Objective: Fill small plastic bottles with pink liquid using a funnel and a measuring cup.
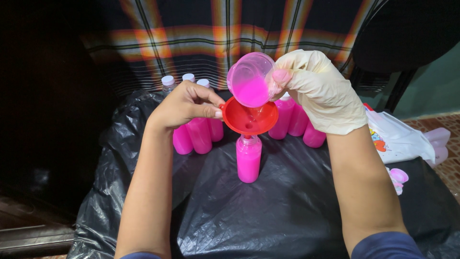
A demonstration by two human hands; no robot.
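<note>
Carefully now: pink liquid going through a funnel.

Her gloved right hand [322, 91] tips a clear cup [252, 79] over the red funnel [249, 116], pinched at its rim by the bare left hand [184, 104]; the nearly full bottle [248, 158] (uncapped, on black plastic [268, 216]) could overflow if poured fast.

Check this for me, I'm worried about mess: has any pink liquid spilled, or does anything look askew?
No spill shows on the black plastic sheet. The red funnel sits slightly tilted in the bottle, steadied by the left hand. Only the right hand, tipping the cup, is gloved.
</note>
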